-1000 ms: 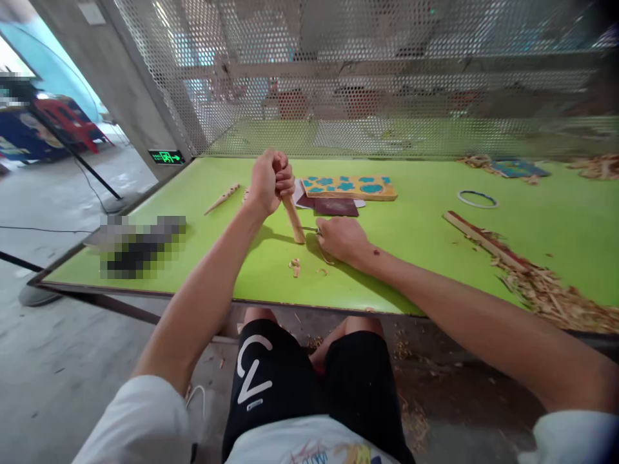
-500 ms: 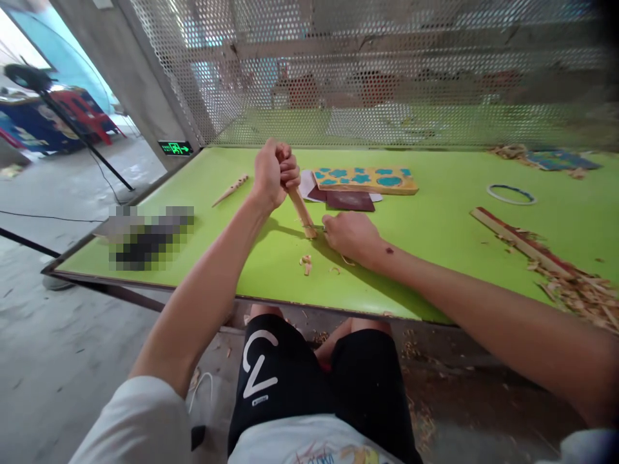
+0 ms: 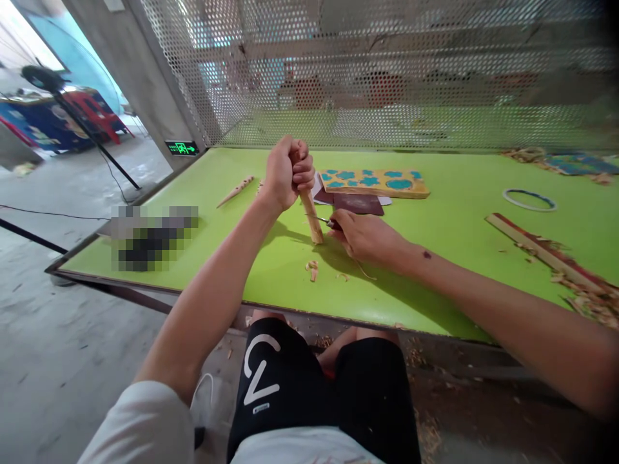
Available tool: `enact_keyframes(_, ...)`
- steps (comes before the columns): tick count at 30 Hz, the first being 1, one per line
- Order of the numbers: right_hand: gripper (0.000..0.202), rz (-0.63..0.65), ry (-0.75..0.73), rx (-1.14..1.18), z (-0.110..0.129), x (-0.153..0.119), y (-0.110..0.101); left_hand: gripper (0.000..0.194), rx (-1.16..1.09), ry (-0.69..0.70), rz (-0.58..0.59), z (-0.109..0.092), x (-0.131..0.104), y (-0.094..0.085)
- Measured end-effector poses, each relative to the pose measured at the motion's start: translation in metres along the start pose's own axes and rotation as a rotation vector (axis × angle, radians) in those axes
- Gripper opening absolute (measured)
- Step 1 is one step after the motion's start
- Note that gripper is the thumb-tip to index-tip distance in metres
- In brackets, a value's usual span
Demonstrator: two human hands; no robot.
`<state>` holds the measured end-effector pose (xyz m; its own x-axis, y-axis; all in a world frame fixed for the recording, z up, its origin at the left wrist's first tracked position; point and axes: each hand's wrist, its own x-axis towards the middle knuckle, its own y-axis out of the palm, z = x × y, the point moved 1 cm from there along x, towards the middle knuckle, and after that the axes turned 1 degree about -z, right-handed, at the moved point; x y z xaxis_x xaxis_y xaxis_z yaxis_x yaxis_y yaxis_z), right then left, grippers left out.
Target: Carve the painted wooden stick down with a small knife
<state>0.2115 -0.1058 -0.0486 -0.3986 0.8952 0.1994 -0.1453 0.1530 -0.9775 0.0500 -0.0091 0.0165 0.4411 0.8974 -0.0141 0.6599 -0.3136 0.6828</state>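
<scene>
My left hand (image 3: 289, 173) is closed round the upper end of a wooden stick (image 3: 312, 219), which leans with its lower end at the green tabletop (image 3: 261, 277). In my closed right hand (image 3: 362, 233) is a small carving knife (image 3: 325, 221); its thin blade lies across the lower part of the stick. Most of the knife's handle is hidden by the fingers. A few curled wood shavings (image 3: 313, 269) rest on the table just below the stick.
Behind my hands lies a yellow board with blue shapes (image 3: 372, 182) beside dark red sandpaper (image 3: 358, 203). A pointed carved stick (image 3: 235, 191) is at the left. On the right are a tape roll (image 3: 529, 199) and a long wooden strip (image 3: 541, 248) with shavings. Perforated metal mesh (image 3: 367, 84) stands at the back.
My right hand has risen slightly, and the knife blade now sits higher on the stick and shows more clearly. The whole scene has shifted a little as my head moved.
</scene>
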Motion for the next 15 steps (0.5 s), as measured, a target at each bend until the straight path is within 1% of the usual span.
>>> enact_keyframes(2, 0.039, 0.004, -0.019, -0.080, 0.004, 0.004, 0.000, 0.031, 0.023, 0.019, 0.005, 0.002, -0.001, 0.005)
enact_keyframes(5, 0.043, 0.045, 0.002, -0.143, 0.006, 0.009, -0.001, 0.032, 0.026, 0.033, 0.005, 0.004, -0.001, 0.009)
enact_keyframes(9, 0.044, 0.081, 0.001, -0.138, 0.005, 0.013, -0.002, 0.033, -0.038, -0.007, -0.082, 0.005, 0.000, 0.010)
enact_keyframes(11, 0.045, 0.088, 0.006, -0.124, 0.004, 0.012, -0.001, 0.032, -0.038, -0.006, -0.095, 0.005, -0.001, 0.011)
enact_keyframes(15, 0.048, 0.058, -0.013, -0.095, 0.001, 0.010, 0.003, 0.031, -0.009, 0.004, -0.124, 0.007, -0.007, 0.017)
